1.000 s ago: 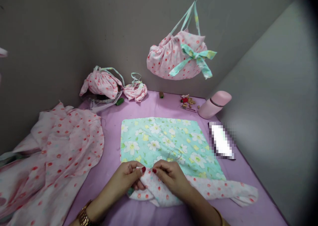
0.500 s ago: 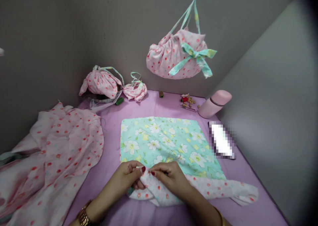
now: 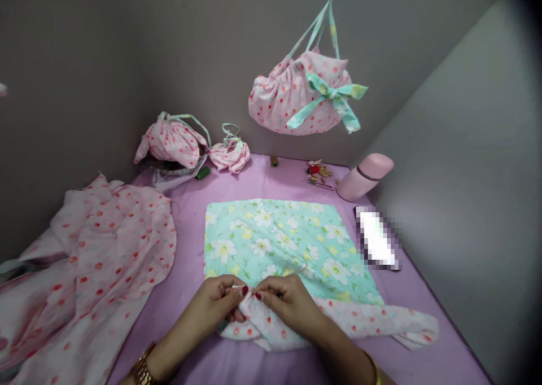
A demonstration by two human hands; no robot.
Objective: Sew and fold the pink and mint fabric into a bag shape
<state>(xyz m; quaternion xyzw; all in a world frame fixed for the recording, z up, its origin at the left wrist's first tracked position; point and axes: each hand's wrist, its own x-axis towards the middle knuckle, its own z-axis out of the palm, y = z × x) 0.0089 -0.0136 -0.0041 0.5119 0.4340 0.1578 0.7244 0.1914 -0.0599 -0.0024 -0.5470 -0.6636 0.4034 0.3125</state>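
A cloth piece, mint with white and yellow flowers on one face (image 3: 271,238) and pink with red dots on the folded-over face (image 3: 359,319), lies before me. My left hand (image 3: 224,300) is closed, pinching a gathered edge of the pink dotted side between thumb and fingers. Right beside it, my right hand (image 3: 290,303) is closed in a pinch at the same edge, its fingertips nearly meeting the left thumb. What lies between the right fingertips is too small to make out. Thin thread (image 3: 298,259) loops over the mint face just above the right hand.
Pink dotted fabric (image 3: 114,249) spreads at left. Behind are two pink pouches (image 3: 173,142), (image 3: 231,154), a green spool (image 3: 203,173), a brown spool (image 3: 274,161), a red spool (image 3: 313,170) and a pink bottle (image 3: 364,179). A phone-like object (image 3: 376,238) lies right; a bow-tied bag (image 3: 305,94) hangs above.
Both hands stay at the same edge of the cloth, with only a slight shift of the right fingertips. The cloth and other things stay put.
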